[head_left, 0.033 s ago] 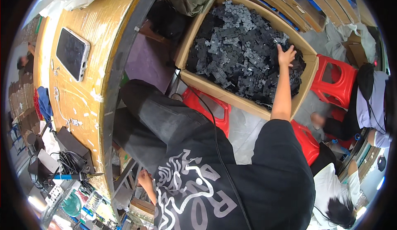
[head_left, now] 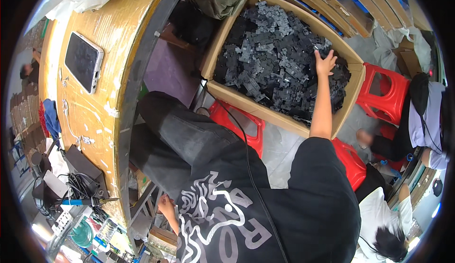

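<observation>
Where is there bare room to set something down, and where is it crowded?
Bare tabletop lies between the phone and the table's dark edge. Grey floor shows between the carton, the leftmost red stool and the person's black shirt. Crowded: the carton, heaped with dark pieces, the right hand at them; the table's lower end, with cables.

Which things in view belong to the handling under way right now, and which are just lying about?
In use:
- right hand, among the parts; its grip is unclear
- dark parts, heaped
- cardboard box, holding them

Apparently just lying about:
- phone on the wooden table
- blue-handled tool
- red stool beside the box
</observation>
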Tool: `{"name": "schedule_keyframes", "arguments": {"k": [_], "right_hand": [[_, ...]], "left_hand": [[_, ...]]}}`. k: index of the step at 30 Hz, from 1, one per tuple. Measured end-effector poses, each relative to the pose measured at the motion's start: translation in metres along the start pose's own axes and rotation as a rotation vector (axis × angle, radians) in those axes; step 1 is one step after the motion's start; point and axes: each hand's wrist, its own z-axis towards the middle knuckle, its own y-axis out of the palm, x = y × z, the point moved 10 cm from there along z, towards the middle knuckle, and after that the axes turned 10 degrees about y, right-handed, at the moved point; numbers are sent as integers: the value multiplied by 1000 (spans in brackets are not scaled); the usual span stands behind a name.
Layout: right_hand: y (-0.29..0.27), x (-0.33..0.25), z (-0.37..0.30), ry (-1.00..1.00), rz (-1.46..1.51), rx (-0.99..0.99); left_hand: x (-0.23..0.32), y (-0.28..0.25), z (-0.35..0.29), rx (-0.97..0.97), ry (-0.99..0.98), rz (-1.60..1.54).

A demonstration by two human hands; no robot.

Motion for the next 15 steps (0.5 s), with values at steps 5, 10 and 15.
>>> {"name": "schedule_keyframes", "arguments": {"k": [5,10,15], "right_hand": [[8,-8,-71,-124,-352,11],[22,11,-47,-117,-374,-44],[28,-2,-4,-101,-297,-166]], "left_hand": [[-10,-6,-9,43,-17,1],[-14,-1,-15,90,2,-38],[-19,2,-9,96,64,-70]]}}
